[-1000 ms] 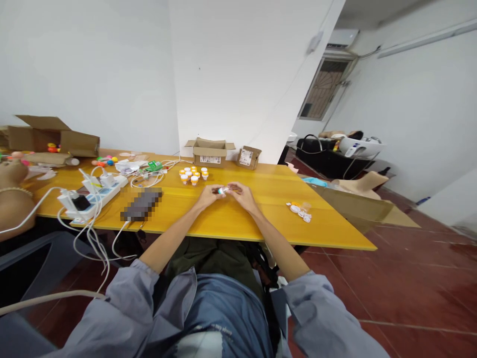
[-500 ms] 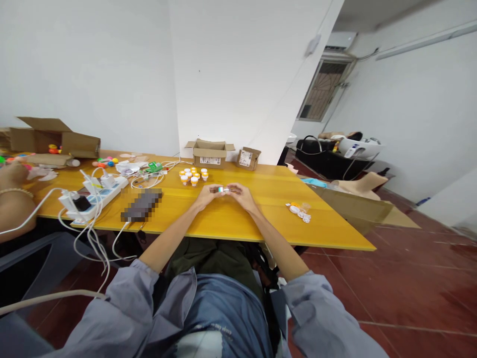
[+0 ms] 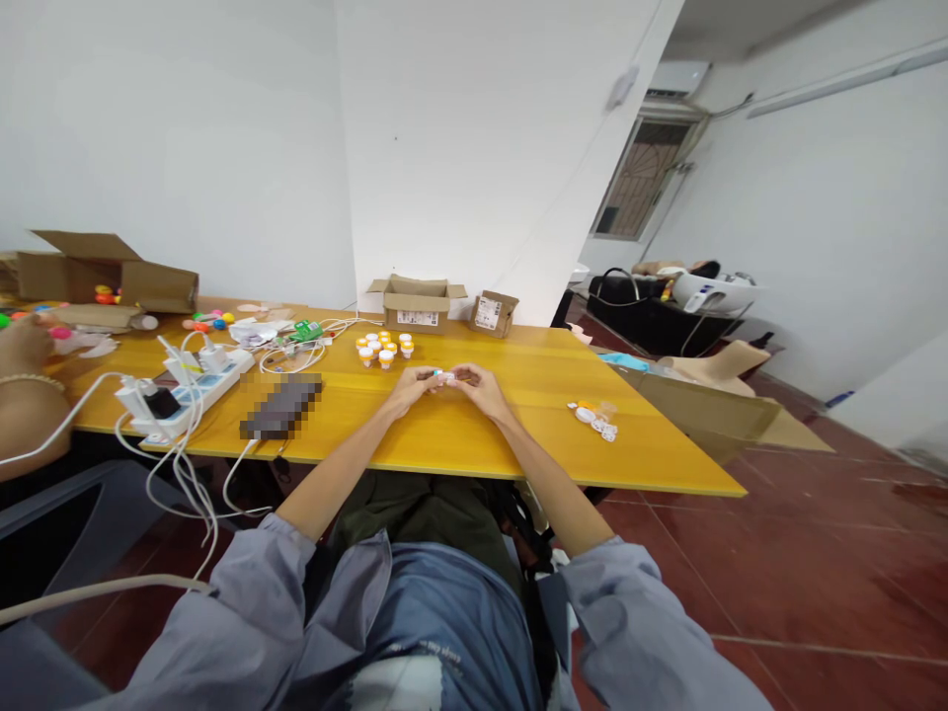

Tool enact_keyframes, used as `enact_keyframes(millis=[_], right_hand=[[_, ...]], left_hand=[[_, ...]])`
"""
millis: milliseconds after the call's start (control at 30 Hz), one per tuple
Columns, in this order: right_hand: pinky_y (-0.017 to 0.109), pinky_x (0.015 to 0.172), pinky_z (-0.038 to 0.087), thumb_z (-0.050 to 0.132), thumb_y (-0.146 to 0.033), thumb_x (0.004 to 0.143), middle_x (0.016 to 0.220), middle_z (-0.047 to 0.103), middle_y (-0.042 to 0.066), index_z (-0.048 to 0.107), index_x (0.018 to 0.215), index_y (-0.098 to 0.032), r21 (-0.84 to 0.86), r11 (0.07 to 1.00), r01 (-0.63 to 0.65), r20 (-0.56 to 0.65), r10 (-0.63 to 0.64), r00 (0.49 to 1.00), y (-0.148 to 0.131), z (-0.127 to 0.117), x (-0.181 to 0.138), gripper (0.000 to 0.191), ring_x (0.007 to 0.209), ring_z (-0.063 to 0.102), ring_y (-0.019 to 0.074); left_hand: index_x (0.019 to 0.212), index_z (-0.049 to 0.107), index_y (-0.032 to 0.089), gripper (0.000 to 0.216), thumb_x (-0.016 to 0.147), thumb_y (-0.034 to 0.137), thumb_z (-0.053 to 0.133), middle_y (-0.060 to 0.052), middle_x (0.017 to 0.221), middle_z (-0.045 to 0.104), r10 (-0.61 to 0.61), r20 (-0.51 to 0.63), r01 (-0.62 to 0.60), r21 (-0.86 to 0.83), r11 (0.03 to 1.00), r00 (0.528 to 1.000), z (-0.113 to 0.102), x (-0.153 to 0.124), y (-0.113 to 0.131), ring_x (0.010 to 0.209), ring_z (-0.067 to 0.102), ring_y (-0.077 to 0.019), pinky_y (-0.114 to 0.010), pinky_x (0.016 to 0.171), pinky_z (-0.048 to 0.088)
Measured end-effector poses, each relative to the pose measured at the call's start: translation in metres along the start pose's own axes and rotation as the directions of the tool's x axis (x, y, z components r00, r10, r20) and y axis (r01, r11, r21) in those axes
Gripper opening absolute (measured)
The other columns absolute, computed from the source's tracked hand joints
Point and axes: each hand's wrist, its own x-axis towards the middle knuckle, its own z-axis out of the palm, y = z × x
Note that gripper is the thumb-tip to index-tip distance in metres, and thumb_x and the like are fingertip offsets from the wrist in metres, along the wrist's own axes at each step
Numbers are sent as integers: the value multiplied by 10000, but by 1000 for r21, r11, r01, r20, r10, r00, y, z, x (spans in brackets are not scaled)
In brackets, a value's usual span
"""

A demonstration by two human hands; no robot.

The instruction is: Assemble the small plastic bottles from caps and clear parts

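Note:
Over the middle of the yellow table, my left hand and my right hand meet fingertip to fingertip. Pinched between them is a small white piece with a bit of green at its left end; the fingers cover much of it, and its kind is too small to tell. Just beyond my left hand, several small white-and-orange capped pieces stand in a cluster. Off to the right of my right hand lie loose small parts, white, orange and clear.
Two cardboard boxes, an open one and a smaller one, stand against the wall. Leftward are a dark pixelated device, a power strip with cables, and another person's arm. A large carton stands beyond the table's right edge.
The small piece has turned slightly between my fingers, and less of its green part shows. Both hands stay in nearly the same place.

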Motion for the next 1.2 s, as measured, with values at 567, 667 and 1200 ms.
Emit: enact_keyframes(millis=[567, 667, 1200], right_hand=[[300, 596, 522, 599, -608, 833, 630, 657, -2, 666, 718, -221, -117, 993, -34, 52, 40, 998, -3, 1, -5, 409, 597, 610, 170], [300, 597, 512, 588, -605, 842, 619, 644, -5, 656, 712, -224, -132, 990, -38, 59, 46, 997, -3, 1, -6, 408, 587, 602, 169], [293, 653, 513, 752, -410, 700, 867, 691, 16, 644, 855, -243, -142, 987, 78, 4, -78, 997, -7, 2, -5, 252, 728, 620, 169]], left_hand=[[941, 790, 181, 396, 596, 358, 873, -44, 862, 744, 19, 18, -19, 10, 1000, 1000, -1, 0, -1, 845, 625, -183, -304, 795, 492], [964, 790, 182, 415, 593, 348, 875, -53, 905, 751, 11, 16, -11, 15, 1000, 1000, -1, 0, 0, 864, 627, -183, -304, 805, 494], [743, 744, 153, 353, 688, 495, 809, -43, 693, 686, -22, 33, 23, -9, 1000, 999, 0, 0, 1, 660, 603, -145, -278, 672, 482]])
